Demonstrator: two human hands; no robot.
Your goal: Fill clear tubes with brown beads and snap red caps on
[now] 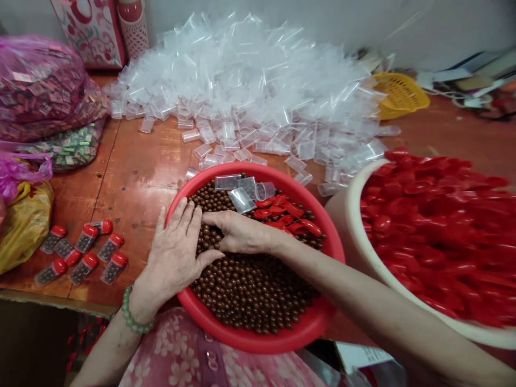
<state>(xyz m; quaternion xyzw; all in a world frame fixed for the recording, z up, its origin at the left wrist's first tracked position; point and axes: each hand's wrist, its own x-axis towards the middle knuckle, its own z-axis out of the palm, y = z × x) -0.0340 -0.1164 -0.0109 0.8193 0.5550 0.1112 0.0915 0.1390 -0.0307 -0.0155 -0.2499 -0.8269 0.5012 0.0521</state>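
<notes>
A red basin full of round brown beads is in front of me. My left hand lies over its left rim with fingers stretched out and thumb spread, holding nothing visible. My right hand reaches across the basin to touch the beads beside my left fingers. Its index finger is extended, apart from the other digit I can see; the remaining fingers are hidden. On the beads behind it rest several clear plastic cases and, to their right, several red caps.
A white tub heaped with red caps stands at right. Behind the basin is a large pile of clear cases, with a yellow basket beyond. Several filled, red-capped cases lie left, near plastic bags.
</notes>
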